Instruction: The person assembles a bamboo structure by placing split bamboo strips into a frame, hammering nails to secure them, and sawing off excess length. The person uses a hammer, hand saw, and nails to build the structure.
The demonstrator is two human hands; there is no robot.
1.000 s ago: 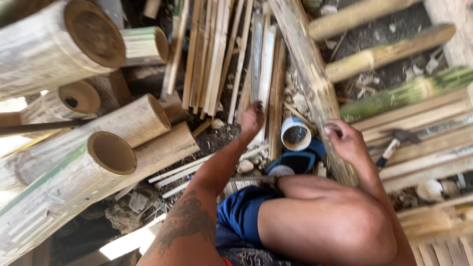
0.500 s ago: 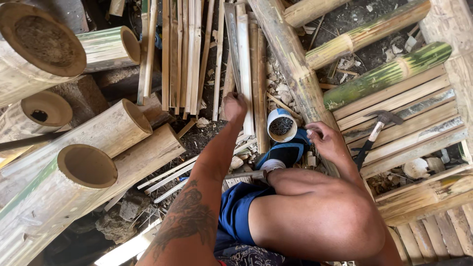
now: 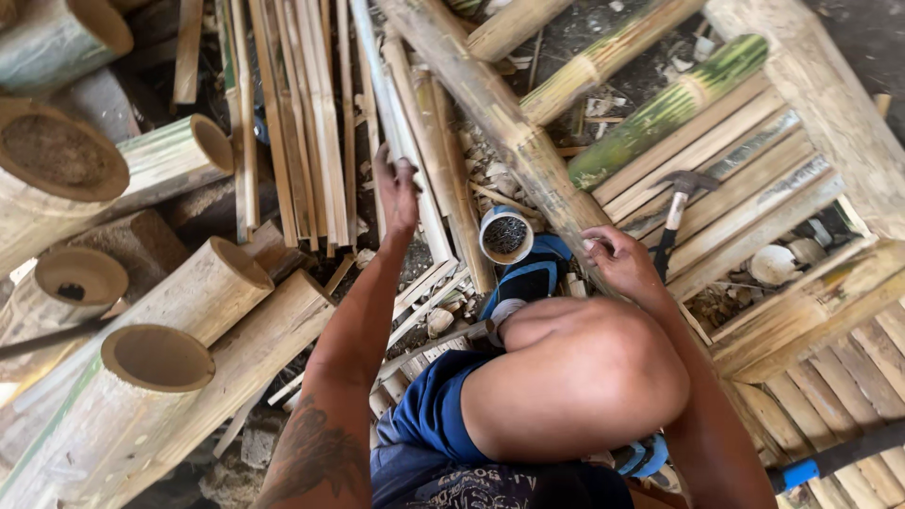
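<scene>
The left hand (image 3: pixel 396 193) reaches forward, fingers closed on a pale bamboo slat (image 3: pixel 407 151) lying among other split strips (image 3: pixel 302 113). The right hand (image 3: pixel 617 264) rests, loosely curled, against a thick bamboo pole (image 3: pixel 500 113). Between them stands a tin of nails (image 3: pixel 506 236); a hammer (image 3: pixel 679 203) lies just beyond.

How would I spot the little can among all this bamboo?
Start at the long bamboo pole running diagonally down the middle. The can stands just left of it, above the blue shoe, between the left hand and right hand. It alone is short, white-walled, round and open-topped, dark inside.
</scene>
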